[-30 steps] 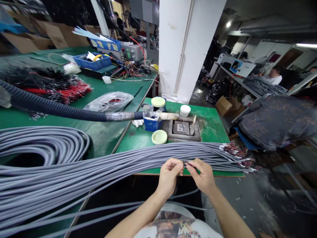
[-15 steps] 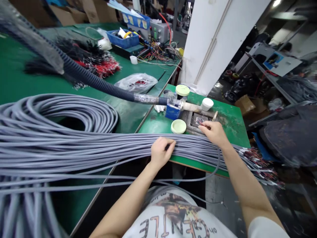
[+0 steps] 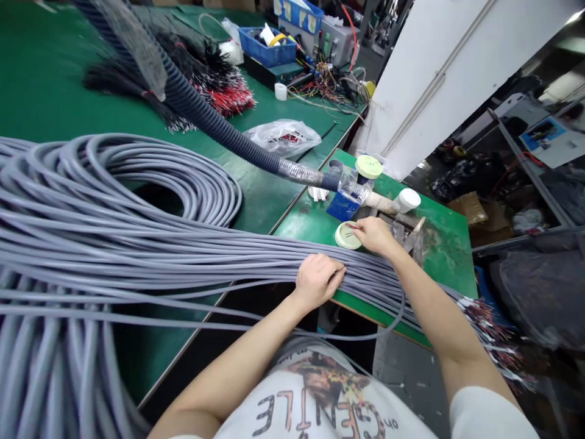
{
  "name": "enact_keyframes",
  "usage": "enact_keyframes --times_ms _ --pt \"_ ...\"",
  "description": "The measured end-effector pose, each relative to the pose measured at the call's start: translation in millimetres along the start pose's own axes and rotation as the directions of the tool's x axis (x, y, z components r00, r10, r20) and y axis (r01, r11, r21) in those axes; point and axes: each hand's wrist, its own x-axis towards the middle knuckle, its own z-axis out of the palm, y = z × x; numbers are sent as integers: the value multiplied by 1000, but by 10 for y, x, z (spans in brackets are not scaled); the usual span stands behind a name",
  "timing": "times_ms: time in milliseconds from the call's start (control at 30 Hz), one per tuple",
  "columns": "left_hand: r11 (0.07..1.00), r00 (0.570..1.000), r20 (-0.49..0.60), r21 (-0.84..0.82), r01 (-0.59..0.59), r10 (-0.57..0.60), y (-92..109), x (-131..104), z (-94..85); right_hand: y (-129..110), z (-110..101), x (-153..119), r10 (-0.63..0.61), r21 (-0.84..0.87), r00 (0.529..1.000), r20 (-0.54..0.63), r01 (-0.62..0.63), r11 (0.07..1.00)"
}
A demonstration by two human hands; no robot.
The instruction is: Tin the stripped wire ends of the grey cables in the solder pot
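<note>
My right hand is closed in a pinch on the end of a grey cable, which loops down below the wrist. Thin wires, dark and reddish, stick out past the fingertips over a shallow pale-green dish. My left hand lies on the long bundle of grey cables, its fingers curled against them and the thumb toward the index finger. Behind the right hand is a dirty metal tray, partly hidden by it.
A ribbed hose with a taped nozzle reaches over the small green bench, beside a blue block. White and pale-green lidded tubs stand there. Coiled grey cable covers the left table; a white pillar rises behind.
My right hand has moved left from the metal tray to the pale-green dish, carrying the wire ends. My left hand stays on the bundle. The whole view has shifted and tilted.
</note>
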Motion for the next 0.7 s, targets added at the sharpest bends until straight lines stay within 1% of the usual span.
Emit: enact_keyframes --times_ms 233,333,400,467,567,633,700 --pt "1000 1000 17 -13 -1 2 -12 5 -11 -54 49 67 6 -42 999 34 -5 999" --pt "1000 1000 22 -20 -1 2 -22 10 -15 -40 2 50 0 -38 1000 27 1 999" --pt "1000 1000 23 -29 2 -1 -30 6 -14 49 -74 3 -1 -15 1000 -1 1 1000" --pt "999 1000 24 -37 6 -5 -39 -3 -11 232 -159 -69 23 19 999 -44 -22 1000" --pt "999 1000 24 -51 7 -6 -47 -15 -5 651 -218 -181 132 50 986 -105 -127 991" --pt "999 1000 23 -54 2 -1 -49 -18 -1 947 -178 -235 243 48 963 -115 -239 970" --pt "999 1000 18 -52 -6 7 -50 -17 1 1190 -87 -262 342 34 934 -100 -340 940"
